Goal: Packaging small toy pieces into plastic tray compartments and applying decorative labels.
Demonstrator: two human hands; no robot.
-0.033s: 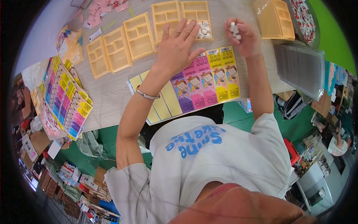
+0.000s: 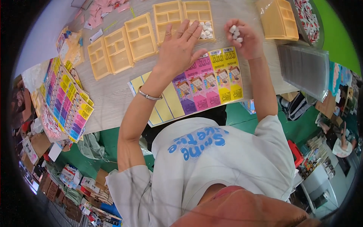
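Note:
My left hand [image 2: 178, 49] lies with fingers spread over the near part of two cream plastic compartment trays; whether it presses on them I cannot tell. Its fingertips reach the right-hand tray [image 2: 197, 8], where small white blocks [image 2: 206, 31] fill the near right compartment. Just right of that tray, my right hand [image 2: 249, 39] is raised, fingers curled around several more small white blocks [image 2: 236, 34]. Under my left wrist, a sheet of printed cards [image 2: 204, 85] in yellow, pink and purple lies along the table's near edge.
More cream trays [image 2: 119, 47] stand to the left. A stack of trays [image 2: 278, 19], a tub of small red-and-white packets [image 2: 307, 20] and clear plastic sleeves [image 2: 304, 70] occupy the right side. Printed sheets [image 2: 68, 98] hang over the left edge; pink pieces [image 2: 100, 13] lie at the back.
My right hand has turned slightly, and the white blocks in it have shifted a little. My left hand keeps its place.

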